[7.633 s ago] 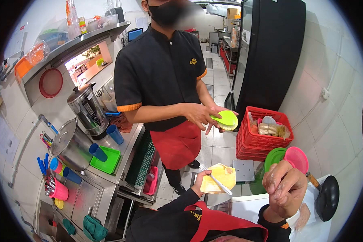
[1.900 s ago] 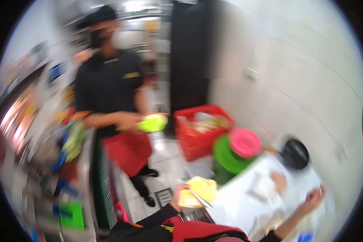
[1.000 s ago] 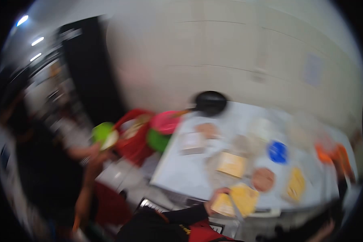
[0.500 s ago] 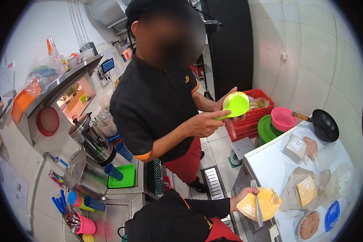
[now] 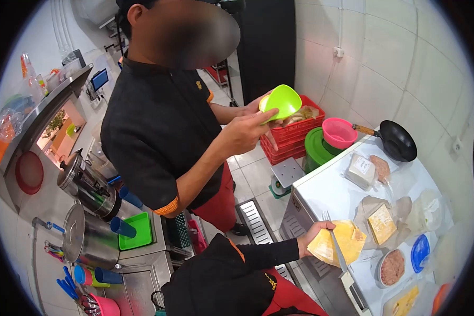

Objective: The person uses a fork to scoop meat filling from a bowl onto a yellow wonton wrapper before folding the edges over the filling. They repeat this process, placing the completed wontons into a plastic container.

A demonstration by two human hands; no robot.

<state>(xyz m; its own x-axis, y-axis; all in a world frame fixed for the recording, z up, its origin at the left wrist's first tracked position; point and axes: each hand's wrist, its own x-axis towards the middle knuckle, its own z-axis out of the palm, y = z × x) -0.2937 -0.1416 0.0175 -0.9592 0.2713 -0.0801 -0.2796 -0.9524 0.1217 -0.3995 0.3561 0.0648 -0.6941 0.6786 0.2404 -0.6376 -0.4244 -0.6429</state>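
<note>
My left hand (image 5: 315,235) is closed round a stack of yellow, floury dough wrappers (image 5: 329,247), held beside the edge of the white-topped freezer. A metal fork (image 5: 338,247) lies across the stack in the same hand, tines toward the fingers. Outside the picture is my right hand. On the freezer top, near the held stack, are more wrappers (image 5: 382,224) on opened paper and a bowl of minced meat (image 5: 391,267). A blue lid (image 5: 420,254) rests by that bowl. Further yellow sheets (image 5: 406,301) sit in plastic at the bottom edge.
A co-worker (image 5: 163,116) stands ahead, holding a green bowl (image 5: 284,102). On the freezer (image 5: 321,184) are a black pan (image 5: 398,141) and wrapped packs (image 5: 361,171). Red crates (image 5: 284,139), a pink basin (image 5: 339,132) and a scale (image 5: 288,173) stand beyond. A large pot (image 5: 89,237) is left.
The view has swung right, so more of the freezer top shows. The co-worker's green bowl is tipped more on its side. My left hand keeps its hold on the wrappers and fork.
</note>
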